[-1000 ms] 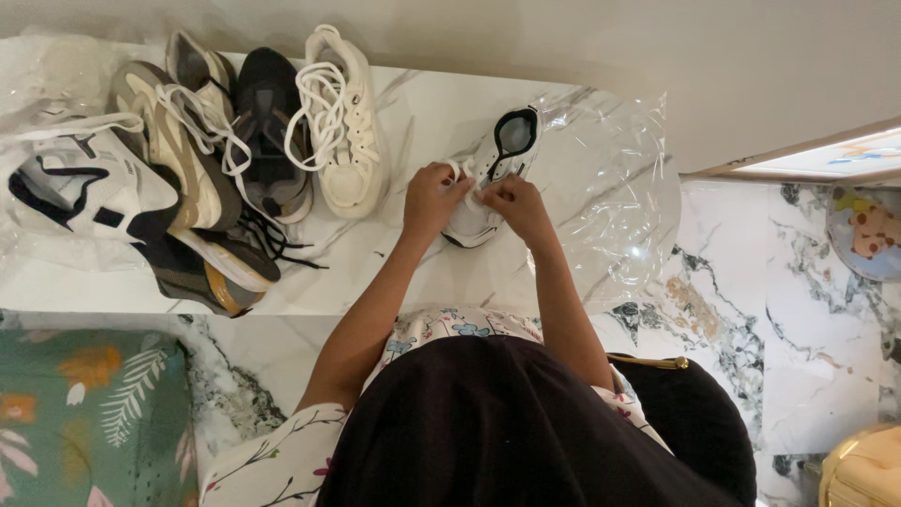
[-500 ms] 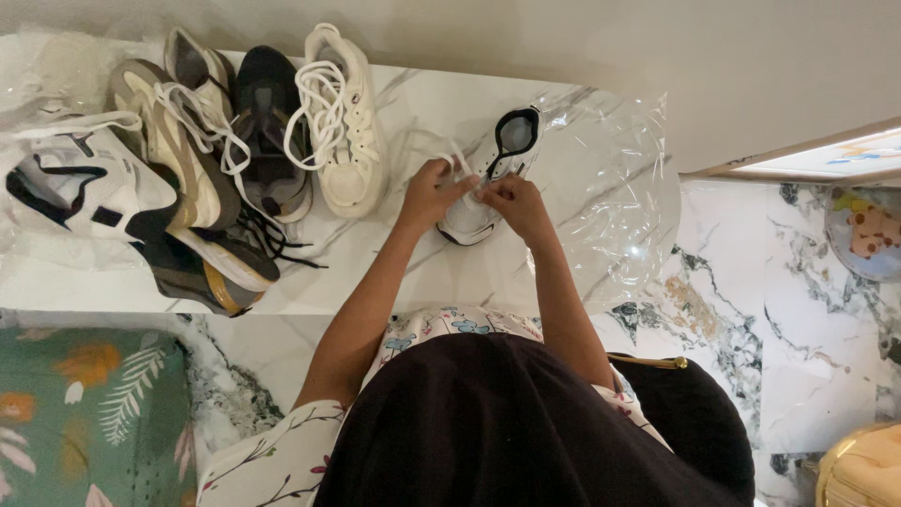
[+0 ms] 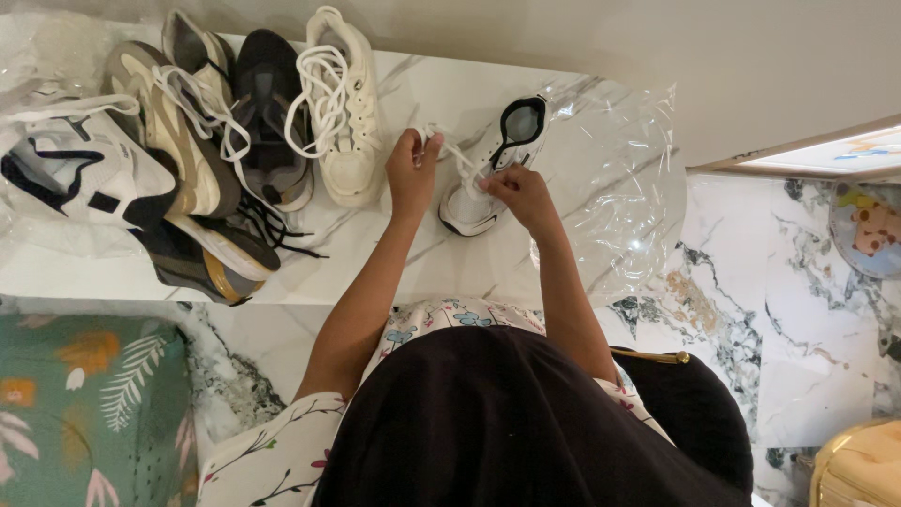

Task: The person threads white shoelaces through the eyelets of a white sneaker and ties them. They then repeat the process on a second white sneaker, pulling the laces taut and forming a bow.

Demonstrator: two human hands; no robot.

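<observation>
A white shoe with a dark-lined opening is lying on a white marble table, toe toward the person, while both hands are working its white lace. The left hand is closing its fingers around one end of the lace and lifting it up and away from the shoe, drawing the strand taut. The right hand is resting on the front of the shoe just beside that grip, fingertips pinching the lace where it meets the eyelets. Beneath the shoe and spreading out past the right hand, a sheet of clear plastic is lying crumpled over the table edge. Just beyond the left hand, a cream shoe with loose laces is standing next to a black shoe, and farther that way a heap of tan, white and dark shoes is crowding the table end. Near the person's left elbow, a green floral cushion is sitting on the marble floor
</observation>
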